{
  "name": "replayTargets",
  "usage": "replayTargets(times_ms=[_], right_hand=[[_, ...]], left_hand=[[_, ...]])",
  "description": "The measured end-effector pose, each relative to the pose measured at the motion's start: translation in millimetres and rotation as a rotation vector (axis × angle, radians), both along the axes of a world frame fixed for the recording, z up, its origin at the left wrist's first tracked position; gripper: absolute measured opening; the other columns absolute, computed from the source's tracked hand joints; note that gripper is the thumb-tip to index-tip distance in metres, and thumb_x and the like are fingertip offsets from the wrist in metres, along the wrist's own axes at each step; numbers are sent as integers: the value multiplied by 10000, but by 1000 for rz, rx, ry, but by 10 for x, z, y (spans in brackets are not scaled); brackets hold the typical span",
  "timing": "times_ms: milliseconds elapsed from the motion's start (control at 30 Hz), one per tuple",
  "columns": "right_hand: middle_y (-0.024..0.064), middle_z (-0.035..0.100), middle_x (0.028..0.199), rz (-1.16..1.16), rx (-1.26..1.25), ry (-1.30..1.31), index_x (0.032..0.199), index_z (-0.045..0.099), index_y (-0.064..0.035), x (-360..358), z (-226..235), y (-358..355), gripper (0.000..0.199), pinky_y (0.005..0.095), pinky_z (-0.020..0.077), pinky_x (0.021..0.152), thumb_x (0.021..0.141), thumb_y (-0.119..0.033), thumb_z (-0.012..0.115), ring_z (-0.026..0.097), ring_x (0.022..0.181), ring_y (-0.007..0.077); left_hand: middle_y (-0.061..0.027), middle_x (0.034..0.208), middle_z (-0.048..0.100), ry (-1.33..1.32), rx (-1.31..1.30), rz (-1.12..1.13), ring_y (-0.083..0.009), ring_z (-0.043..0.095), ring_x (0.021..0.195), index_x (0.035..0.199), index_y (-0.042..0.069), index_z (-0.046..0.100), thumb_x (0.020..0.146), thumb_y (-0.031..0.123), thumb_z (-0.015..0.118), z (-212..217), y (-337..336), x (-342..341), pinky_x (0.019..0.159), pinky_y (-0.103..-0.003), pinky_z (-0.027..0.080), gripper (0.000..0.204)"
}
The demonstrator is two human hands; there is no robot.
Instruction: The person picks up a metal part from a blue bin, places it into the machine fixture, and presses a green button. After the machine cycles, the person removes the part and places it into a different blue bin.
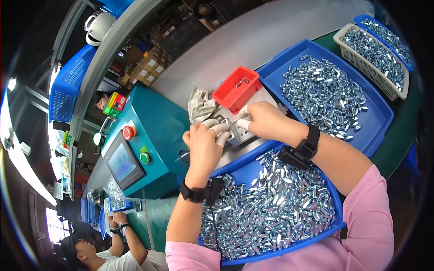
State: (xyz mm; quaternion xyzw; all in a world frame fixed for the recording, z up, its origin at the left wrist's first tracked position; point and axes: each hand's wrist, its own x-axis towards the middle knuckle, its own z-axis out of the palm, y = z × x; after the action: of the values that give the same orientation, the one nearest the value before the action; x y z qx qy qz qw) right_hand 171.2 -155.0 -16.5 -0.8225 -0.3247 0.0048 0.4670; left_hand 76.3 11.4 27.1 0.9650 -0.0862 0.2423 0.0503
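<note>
My left hand (205, 142), fingertips in white finger covers, is closed in a pinch at the left side of a drilled metal block (234, 135). From the other side my right hand (266, 121), also with white finger covers, pinches at the block's upper right. Fingers hide whatever either hand grips. Close below my wrists lies a blue tray (271, 257) heaped with small shiny metal fittings (271, 207). Just beyond the block stands a red bin (247, 95) with a few small metal parts inside. A crumpled whitish cloth (201, 105) lies left of it.
A teal machine (165, 131) with a screen (122, 160), red button (129, 133) and green button (144, 157) stands left. At right are another blue tray (376, 122) and a white basket (364, 63), both holding metal fittings. Another person (92, 255) works at lower left.
</note>
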Motion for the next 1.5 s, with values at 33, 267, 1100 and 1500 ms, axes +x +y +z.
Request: replayTargets(times_ms=[33, 267, 1100, 1500], right_hand=[[206, 668, 782, 28, -2, -27, 1024, 654, 3, -4, 2, 6, 339, 372, 519, 674, 826, -268, 612, 670, 702, 280], [179, 657, 742, 267, -133, 361, 1208, 586, -39, -379, 278, 30, 427, 343, 509, 570, 837, -251, 598, 633, 561, 227], [103, 610, 715, 364, -72, 449, 1409, 402, -149, -496, 22, 115, 594, 279, 459, 478, 863, -191, 632, 548, 504, 126], [168, 657, 755, 67, -375, 311, 911, 694, -23, -239, 437, 151, 361, 355, 497, 572, 847, -369, 613, 644, 634, 235]], left_hand=[[-89, 806, 655, -96, 80, -16, -240, 577, 866, 905, 111, 714, 767, 198, 710, 47, -85, -37, 834, -393, 375, 163], [-184, 796, 628, 696, -155, -85, -338, 606, 746, 895, 33, 680, 761, 174, 691, -352, -242, -637, 682, -414, 470, 195], [-120, 733, 613, 747, -333, -258, -283, 608, 685, 934, 32, 634, 812, 186, 679, -142, -236, -735, 665, -380, 475, 202], [-123, 818, 620, 500, -355, -436, -313, 606, 786, 988, 79, 657, 848, 216, 626, -220, -199, -864, 694, -410, 481, 198]])
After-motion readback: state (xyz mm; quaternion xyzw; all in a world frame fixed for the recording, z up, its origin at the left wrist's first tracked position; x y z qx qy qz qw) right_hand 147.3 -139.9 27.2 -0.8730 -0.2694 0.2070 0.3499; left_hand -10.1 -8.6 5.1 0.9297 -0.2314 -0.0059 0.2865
